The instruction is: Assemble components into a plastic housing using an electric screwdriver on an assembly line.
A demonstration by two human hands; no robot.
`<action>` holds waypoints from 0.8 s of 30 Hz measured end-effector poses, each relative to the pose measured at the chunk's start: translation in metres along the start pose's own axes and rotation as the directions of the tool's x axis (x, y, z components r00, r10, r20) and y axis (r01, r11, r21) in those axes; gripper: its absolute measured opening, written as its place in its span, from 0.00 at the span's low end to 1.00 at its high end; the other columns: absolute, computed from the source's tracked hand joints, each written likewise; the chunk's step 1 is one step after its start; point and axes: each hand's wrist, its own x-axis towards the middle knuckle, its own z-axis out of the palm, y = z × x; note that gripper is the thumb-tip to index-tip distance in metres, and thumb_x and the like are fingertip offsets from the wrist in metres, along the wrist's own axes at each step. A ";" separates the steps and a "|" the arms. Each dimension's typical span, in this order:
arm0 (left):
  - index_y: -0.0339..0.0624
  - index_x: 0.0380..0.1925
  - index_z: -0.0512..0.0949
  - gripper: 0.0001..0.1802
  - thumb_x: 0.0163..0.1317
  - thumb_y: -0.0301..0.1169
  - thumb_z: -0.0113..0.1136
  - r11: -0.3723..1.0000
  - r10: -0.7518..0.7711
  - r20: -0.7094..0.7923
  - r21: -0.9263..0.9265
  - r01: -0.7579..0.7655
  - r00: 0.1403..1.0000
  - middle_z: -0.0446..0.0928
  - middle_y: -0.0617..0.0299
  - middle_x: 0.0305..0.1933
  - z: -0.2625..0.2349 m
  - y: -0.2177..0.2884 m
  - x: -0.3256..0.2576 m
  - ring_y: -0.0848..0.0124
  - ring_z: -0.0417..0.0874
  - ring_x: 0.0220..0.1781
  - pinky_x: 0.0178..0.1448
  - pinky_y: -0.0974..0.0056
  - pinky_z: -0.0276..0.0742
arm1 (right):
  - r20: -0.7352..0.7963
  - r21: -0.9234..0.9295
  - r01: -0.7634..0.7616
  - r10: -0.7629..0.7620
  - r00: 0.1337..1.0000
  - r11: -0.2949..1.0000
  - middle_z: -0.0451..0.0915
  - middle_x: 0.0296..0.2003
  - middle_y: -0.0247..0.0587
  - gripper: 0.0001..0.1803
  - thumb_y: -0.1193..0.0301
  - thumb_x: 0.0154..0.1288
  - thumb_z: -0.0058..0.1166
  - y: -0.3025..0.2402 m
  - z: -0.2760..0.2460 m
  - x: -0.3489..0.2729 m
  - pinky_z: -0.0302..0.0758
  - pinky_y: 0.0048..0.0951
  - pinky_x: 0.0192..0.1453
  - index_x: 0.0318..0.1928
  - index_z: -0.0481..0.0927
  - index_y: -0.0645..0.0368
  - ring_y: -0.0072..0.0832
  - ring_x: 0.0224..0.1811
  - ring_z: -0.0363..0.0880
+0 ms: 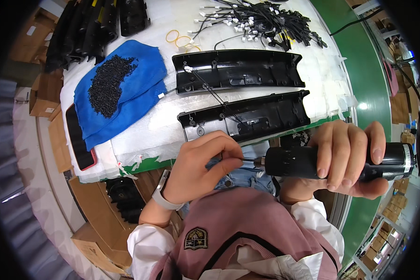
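In front of my chest, my right hand (347,156) wraps round a black electric screwdriver (288,162) lying level, its bit (251,160) pointing left. My left hand (207,156) pinches thumb and forefinger together at the bit's tip; whatever sits between the fingertips is hidden. Just beyond the hands, two long black plastic shells lie hollow side up on the white padded table (158,119): a near shell (275,119) and a far shell (261,70). A thin black cable (214,93) with a white connector runs across both.
Small black screws (108,86) are heaped on a blue cloth (149,70) at left, beside a phone (74,135). Behind lie several dark shells (91,28), rubber bands (172,36) and a tangle of cables (266,23). A green surface (366,98) borders the right.
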 end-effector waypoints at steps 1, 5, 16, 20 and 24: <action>0.36 0.34 0.76 0.13 0.46 0.23 0.66 1.000 -0.013 0.037 -0.016 0.013 0.999 0.74 0.58 0.33 0.000 -0.001 0.000 0.66 0.78 0.34 0.40 0.66 0.74 | -0.005 -0.004 -0.010 0.010 1.000 1.000 0.76 0.20 0.32 0.22 0.57 0.61 0.59 -0.001 -0.001 0.000 0.74 0.25 0.22 0.44 0.64 0.56 0.20 0.13 0.73; 0.35 0.43 0.76 0.27 0.39 0.30 0.72 0.971 0.239 -0.194 0.031 -0.238 0.951 0.77 0.52 0.41 -0.007 0.006 0.007 0.58 0.77 0.44 0.49 0.60 0.72 | -0.040 0.020 -0.012 0.012 0.999 1.000 0.76 0.19 0.32 0.22 0.58 0.59 0.61 -0.009 -0.005 -0.003 0.74 0.25 0.22 0.43 0.66 0.56 0.20 0.12 0.73; 0.52 0.35 0.73 0.09 0.59 0.39 0.60 0.689 0.201 -0.692 -0.404 -0.602 0.694 0.73 0.72 0.42 0.026 0.095 -0.014 0.83 0.69 0.47 0.53 0.48 0.58 | 0.252 -0.470 -0.016 0.152 0.956 0.882 0.77 0.19 0.32 0.25 0.54 0.53 0.66 -0.004 -0.011 -0.008 0.73 0.20 0.17 0.40 0.69 0.55 0.19 0.12 0.74; 0.57 0.37 0.72 0.09 0.59 0.34 0.62 0.615 0.248 -0.547 -0.549 -0.567 0.799 0.73 0.79 0.41 -0.016 0.076 -0.039 0.90 0.69 0.48 0.56 0.46 0.54 | 0.236 -0.494 -0.047 0.186 0.954 0.868 0.77 0.19 0.33 0.24 0.55 0.53 0.66 -0.004 -0.014 -0.009 0.72 0.20 0.16 0.39 0.69 0.56 0.20 0.12 0.74; 0.58 0.45 0.69 0.17 0.57 0.33 0.63 0.468 0.412 -0.442 -0.648 -0.601 0.797 0.76 0.83 0.40 -0.022 0.056 -0.034 0.90 0.72 0.47 0.53 0.48 0.53 | 0.228 -0.473 -0.056 0.183 0.956 0.879 0.77 0.18 0.33 0.24 0.55 0.53 0.67 0.001 -0.009 -0.008 0.72 0.20 0.16 0.39 0.69 0.56 0.20 0.12 0.73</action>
